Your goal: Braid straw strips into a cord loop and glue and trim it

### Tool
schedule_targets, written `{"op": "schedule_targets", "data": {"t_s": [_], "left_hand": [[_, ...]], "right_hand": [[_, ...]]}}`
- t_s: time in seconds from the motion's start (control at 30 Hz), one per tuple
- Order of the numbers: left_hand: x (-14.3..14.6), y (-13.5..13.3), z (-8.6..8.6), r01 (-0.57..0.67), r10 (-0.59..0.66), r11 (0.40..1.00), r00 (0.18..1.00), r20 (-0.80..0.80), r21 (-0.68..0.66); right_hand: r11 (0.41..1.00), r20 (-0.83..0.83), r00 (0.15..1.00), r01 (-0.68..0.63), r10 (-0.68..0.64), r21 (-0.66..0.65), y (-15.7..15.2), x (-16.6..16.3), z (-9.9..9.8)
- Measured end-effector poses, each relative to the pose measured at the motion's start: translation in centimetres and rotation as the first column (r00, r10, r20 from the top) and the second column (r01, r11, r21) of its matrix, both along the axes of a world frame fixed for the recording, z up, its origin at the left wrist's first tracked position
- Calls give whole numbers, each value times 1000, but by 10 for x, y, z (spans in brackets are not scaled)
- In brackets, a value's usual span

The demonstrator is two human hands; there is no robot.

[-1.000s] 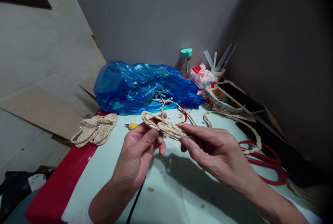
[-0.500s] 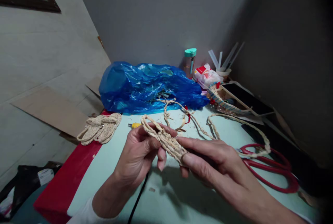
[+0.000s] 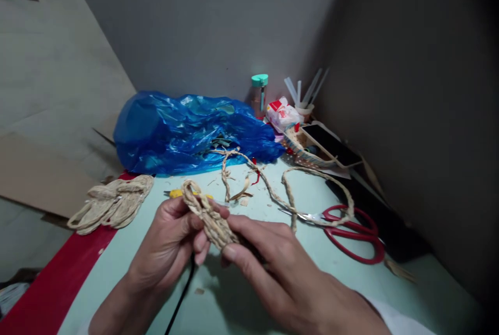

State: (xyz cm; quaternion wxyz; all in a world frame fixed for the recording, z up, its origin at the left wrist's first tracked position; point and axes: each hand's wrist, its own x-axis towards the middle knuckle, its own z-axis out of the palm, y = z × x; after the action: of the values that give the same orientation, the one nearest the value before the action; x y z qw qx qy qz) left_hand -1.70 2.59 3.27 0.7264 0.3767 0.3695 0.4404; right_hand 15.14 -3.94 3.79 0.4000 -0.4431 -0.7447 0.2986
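A folded bundle of braided straw cord (image 3: 212, 225) is held between both hands above the pale green tabletop (image 3: 218, 304). My left hand (image 3: 163, 241) pinches its left part, near a loop that sticks up. Fingers and thumb of my right hand (image 3: 273, 262) close on its lower right end, hiding part of it. Beyond the hands, a long length of braided cord (image 3: 268, 189) snakes across the table and crosses the red-handled scissors (image 3: 356, 231). A yellow tool (image 3: 176, 193) lies just behind my left hand, mostly covered.
A blue plastic bag (image 3: 187, 132) fills the back left. Finished-looking cord bundles (image 3: 113, 202) lie on the red left edge (image 3: 58, 283). At back right stand a teal-lidded jar (image 3: 259, 93), a tissue pack (image 3: 283, 114), a cup of straws (image 3: 304, 109) and a basket (image 3: 307, 148).
The view has turned right, so everything sits further left in the picture. Both hands keep hold of the cord bundle, whose pose is nearly the same.
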Motion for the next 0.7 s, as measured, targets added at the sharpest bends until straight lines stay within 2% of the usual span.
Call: {"op": "schedule_targets", "data": {"t_s": [0.13,0.27,0.4,0.57,0.7], "left_hand": [[4,5,-4,-63,60,997,996,-58,-39],[8,12,-11,2,-5,1000,987,-160,-16],[10,17,-9,39,-38,999,971,-234,-1],[9,18,-2,-26,15,999,972,-234,-48],[11,17,3,-120,90,986,969,-230,-117]], "right_hand": [[996,-18,1000,-19,18,-87,5,-1,-9],[997,-84,996,30,-35,-65,16,1,-22],[995,-144,988,45,-57,-88,20,2,-27],[983,-151,988,-14,-14,-182,16,4,-23],[968,-41,998,-52,43,-244,15,5,-21]]}}
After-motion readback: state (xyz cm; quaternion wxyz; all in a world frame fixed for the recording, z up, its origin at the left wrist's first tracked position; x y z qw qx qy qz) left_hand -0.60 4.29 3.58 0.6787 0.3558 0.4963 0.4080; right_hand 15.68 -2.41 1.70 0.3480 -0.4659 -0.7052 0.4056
